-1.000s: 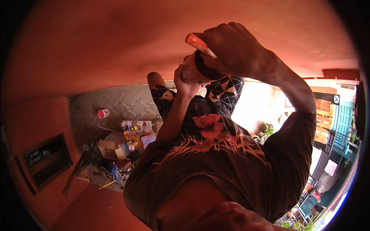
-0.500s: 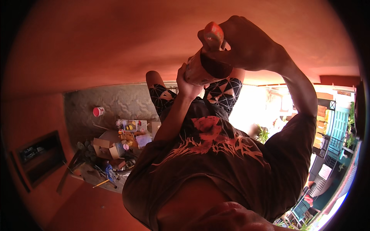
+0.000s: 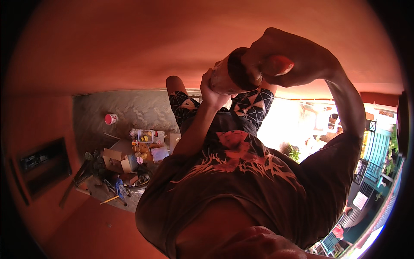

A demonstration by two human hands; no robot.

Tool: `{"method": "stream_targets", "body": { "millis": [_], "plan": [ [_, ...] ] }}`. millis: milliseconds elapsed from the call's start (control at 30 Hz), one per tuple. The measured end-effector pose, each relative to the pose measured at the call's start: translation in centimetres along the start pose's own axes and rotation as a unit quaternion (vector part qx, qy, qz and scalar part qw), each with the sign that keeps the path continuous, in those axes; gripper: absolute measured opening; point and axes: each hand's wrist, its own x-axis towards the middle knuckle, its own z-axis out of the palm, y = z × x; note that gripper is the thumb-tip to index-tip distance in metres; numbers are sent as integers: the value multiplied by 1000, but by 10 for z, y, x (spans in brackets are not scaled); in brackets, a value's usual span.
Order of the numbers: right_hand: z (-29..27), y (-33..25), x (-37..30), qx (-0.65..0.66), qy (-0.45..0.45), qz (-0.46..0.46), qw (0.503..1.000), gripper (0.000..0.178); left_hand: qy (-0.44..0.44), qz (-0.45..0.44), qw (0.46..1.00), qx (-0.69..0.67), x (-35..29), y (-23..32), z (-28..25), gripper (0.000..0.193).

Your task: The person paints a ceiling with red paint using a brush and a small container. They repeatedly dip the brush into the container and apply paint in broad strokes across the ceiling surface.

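My left hand (image 3: 214,94) is wrapped around a paint-smeared, can-shaped container (image 3: 222,77), supporting it from below and the left. Its dark mouth tilts toward my right hand (image 3: 297,58). That hand is closed on the handle of a paintbrush (image 3: 278,65), whose red-smeared end points right. The brush's other end is hidden behind my fingers and at the container's mouth, so I cannot tell how far in it reaches. Both hands are raised in front of the wall, above my knees.
An orange-red wall (image 3: 142,47) rises close ahead. At left on the floor stand a red-and-white bucket (image 3: 111,119), an open cardboard box (image 3: 115,159) and a tray of small items (image 3: 146,137). A dark wall recess (image 3: 45,166) lies far left. Bright open surroundings with a plant (image 3: 293,152) show at right.
My right hand has shifted right and slightly down, and the paintbrush handle has swung from pointing up to pointing right. The container's mouth now faces more to the right.
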Motion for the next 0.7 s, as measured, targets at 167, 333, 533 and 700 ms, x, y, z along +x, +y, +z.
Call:
{"method": "stream_targets", "body": {
  "millis": [167, 333, 533, 700],
  "plan": [
    [-2, 5, 1, -7, 3, 12, 1000, 10, -2, 14, 1000, -9, 1, -1, -2, 50],
    [-2, 4, 0, -36, -32, 48, 998, 10, -25, 18, 999, 7, 1, -8, -3, 47],
    [-3, -13, -4, -147, -32, 108, 983, 20, 3, 17, 1000, 15, 0, -13, 9, 47],
    [-9, -30, 2, -171, -89, 160, 968, 32, -14, -3, 1000, -12, 0, -17, 2, 48]
  ]
}}
